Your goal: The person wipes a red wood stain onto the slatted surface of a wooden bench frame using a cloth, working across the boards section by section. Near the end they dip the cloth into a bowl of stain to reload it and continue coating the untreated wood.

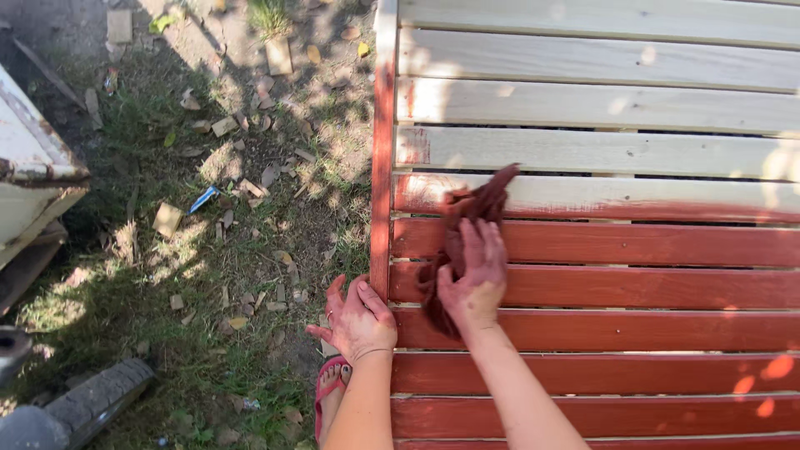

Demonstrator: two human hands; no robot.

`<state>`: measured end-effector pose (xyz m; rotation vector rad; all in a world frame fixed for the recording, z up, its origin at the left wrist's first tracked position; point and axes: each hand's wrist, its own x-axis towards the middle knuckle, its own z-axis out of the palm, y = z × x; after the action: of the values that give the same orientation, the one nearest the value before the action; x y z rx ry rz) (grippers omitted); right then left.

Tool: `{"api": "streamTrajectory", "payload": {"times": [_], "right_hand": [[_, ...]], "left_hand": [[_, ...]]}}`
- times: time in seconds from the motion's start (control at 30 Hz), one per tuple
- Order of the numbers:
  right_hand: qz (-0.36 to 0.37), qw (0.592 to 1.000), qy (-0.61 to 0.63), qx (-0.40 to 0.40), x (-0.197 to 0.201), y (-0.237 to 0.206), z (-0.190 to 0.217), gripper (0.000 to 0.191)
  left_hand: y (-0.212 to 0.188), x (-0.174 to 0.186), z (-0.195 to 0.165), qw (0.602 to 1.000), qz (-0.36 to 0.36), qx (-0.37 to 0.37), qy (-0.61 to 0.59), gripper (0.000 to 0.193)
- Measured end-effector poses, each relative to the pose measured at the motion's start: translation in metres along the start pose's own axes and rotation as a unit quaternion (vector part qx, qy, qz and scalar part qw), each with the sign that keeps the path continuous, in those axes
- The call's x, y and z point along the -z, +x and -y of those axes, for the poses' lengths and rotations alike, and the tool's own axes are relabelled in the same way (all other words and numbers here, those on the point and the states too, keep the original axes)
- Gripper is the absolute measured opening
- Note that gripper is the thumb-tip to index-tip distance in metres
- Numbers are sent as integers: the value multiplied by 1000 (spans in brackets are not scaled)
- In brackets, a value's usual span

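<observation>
One slatted panel point(600, 250): five slats bare, six stained. Right hand point(472, 279) gripped one rag point(467, 225); left hand point(358, 321) spread wide on panel's edge. Wood scraps point(225, 125) left of panel.

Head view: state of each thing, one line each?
slatted wooden panel: near slats stained red-brown, far slats bare
half-stained slat: red along near edge, pale above
rag: stain-soaked, crumpled, pressed on the slats
right hand: stained, gripping rag
left hand: stained, resting on panel's side rail
sandal: worn on foot, on grass
</observation>
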<state>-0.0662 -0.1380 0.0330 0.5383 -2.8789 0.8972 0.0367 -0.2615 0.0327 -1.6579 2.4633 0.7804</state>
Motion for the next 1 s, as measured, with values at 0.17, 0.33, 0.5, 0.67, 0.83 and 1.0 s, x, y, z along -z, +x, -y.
{"api": "streamTrajectory", "payload": {"times": [0.17, 0.33, 0.5, 0.67, 0.83, 1.0], "right_hand": [[51, 989, 137, 9, -4, 1, 72, 73], [-66, 954, 270, -115, 43, -7, 92, 60], [-218, 661, 641, -323, 110, -74, 122, 58], [-319, 539, 696, -352, 199, -157, 161, 53], [-370, 484, 713, -347, 286, -233, 184, 48], [-415, 462, 720, -309, 384, -289, 207, 49]], "left_hand": [[-8, 23, -17, 997, 58, 28, -34, 45], [-26, 57, -14, 993, 46, -38, -105, 54], [-83, 107, 28, 929, 129, -211, -274, 51], [-159, 148, 28, 802, 304, -173, -484, 54], [-252, 197, 31, 759, 391, -198, -480, 62], [-340, 266, 46, 723, 450, -338, -401, 78]]}}
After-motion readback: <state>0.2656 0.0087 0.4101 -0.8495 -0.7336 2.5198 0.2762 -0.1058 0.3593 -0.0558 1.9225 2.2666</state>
